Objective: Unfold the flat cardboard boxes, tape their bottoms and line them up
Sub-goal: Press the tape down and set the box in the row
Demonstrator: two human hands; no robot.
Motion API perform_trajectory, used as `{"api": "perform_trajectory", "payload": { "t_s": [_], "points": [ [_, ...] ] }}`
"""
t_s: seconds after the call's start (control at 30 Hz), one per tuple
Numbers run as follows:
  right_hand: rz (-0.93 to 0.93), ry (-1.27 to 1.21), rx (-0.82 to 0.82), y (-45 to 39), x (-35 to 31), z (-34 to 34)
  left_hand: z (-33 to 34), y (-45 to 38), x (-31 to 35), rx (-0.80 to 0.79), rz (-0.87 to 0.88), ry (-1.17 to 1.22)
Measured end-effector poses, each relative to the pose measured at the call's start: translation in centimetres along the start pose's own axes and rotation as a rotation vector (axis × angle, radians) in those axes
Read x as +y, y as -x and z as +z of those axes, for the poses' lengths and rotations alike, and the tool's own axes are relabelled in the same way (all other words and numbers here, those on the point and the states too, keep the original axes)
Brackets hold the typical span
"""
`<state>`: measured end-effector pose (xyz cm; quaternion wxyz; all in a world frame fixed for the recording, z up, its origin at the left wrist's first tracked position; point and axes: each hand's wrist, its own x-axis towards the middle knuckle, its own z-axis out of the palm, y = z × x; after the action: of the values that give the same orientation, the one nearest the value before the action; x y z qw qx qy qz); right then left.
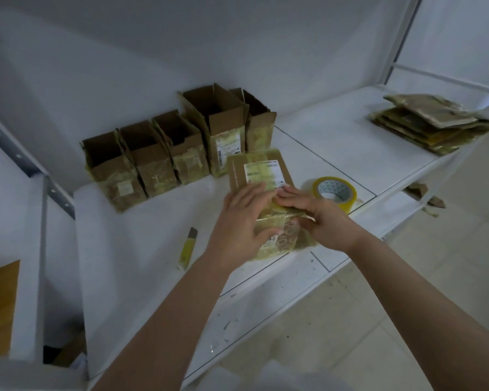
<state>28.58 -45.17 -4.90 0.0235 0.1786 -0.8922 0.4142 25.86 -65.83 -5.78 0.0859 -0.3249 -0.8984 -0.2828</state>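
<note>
Both hands press a taped box (pixel 263 193) on the shelf (pixel 141 249): left hand (pixel 244 218) spread flat, right hand (pixel 314 215) flat with thumb beneath; light, slick, crushable cardboard, likely best held at its edges

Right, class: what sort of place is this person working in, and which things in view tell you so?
Probably a packing or stockroom area. Opened cardboard boxes stand in a row on a white shelf, flattened boxes are stacked nearby, and a tape roll lies ready.
</note>
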Motion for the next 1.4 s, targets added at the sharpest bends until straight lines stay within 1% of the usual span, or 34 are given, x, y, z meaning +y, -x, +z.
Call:
{"api": "perform_trajectory", "payload": {
  "t_s": [0.03,0.1,0.13,0.17,0.2,0.23,0.27,0.33,0.4,0.53,0.63,0.77,0.87,0.93,1.07,1.2,1.33,1.4],
  "points": [
    [-0.009,-0.021,-0.021,0.0,0.1,0.0,0.5,0.0,0.4,-0.015,-0.008,-0.024],
    [-0.01,-0.157,-0.055,0.3,0.4,0.0,1.1,0.0,0.5,-0.009,-0.025,-0.058],
    [0.008,-0.25,-0.013,0.4,0.6,-0.2,1.2,0.0,0.2,-0.001,-0.025,-0.057],
    [0.037,-0.317,0.07,0.5,1.2,-0.5,1.2,0.0,0.0,0.008,-0.024,-0.036],
    [0.06,-0.33,0.161,0.7,1.9,-0.8,1.1,0.0,-0.2,0.019,-0.025,-0.008],
    [0.061,-0.268,0.224,0.9,2.5,-1.2,1.0,0.0,-0.3,0.029,-0.026,0.012],
    [0.046,-0.184,0.235,0.9,3.0,-1.5,1.1,0.0,-0.3,0.037,-0.029,0.02],
    [0.009,-0.082,0.158,0.9,3.5,-1.7,1.3,0.0,0.0,0.049,-0.039,0.019],
    [-0.015,-0.054,0.109,0.5,3.6,-1.7,1.4,0.0,0.3,0.064,-0.054,0.032],
    [-0.06,0.004,0.081,0.1,3.8,-2.1,1.2,0.0,0.4,0.066,-0.07,0.056],
    [-0.046,-0.02,0.025,0.2,3.5,-2.3,1.3,0.0,0.6,0.069,-0.083,0.061],
    [-0.09,0.058,0.131,-0.1,3.0,-1.6,1.4,0.0,0.5,0.087,-0.099,0.083],
    [-0.099,0.192,0.193,0.0,2.5,-1.0,1.4,-0.1,0.6,0.101,-0.099,0.093],
    [-0.1,0.24,0.175,0.0,2.3,-1.0,1.4,-0.1,0.7,0.101,-0.104,0.092],
    [-0.068,0.264,0.034,-0.2,2.0,-1.3,1.4,0.0,0.7,0.09,-0.103,0.103],
    [-0.116,0.278,0.092,0.0,1.9,-0.6,1.3,-0.1,0.8,0.076,-0.118,0.116],
    [-0.072,0.4,0.019,0.0,2.3,-0.9,1.3,-0.1,1.0,0.08,-0.126,0.084],
    [-0.14,0.421,0.07,-0.1,2.2,-0.9,1.3,-0.2,1.1,0.083,-0.118,0.054]
  ]
}}
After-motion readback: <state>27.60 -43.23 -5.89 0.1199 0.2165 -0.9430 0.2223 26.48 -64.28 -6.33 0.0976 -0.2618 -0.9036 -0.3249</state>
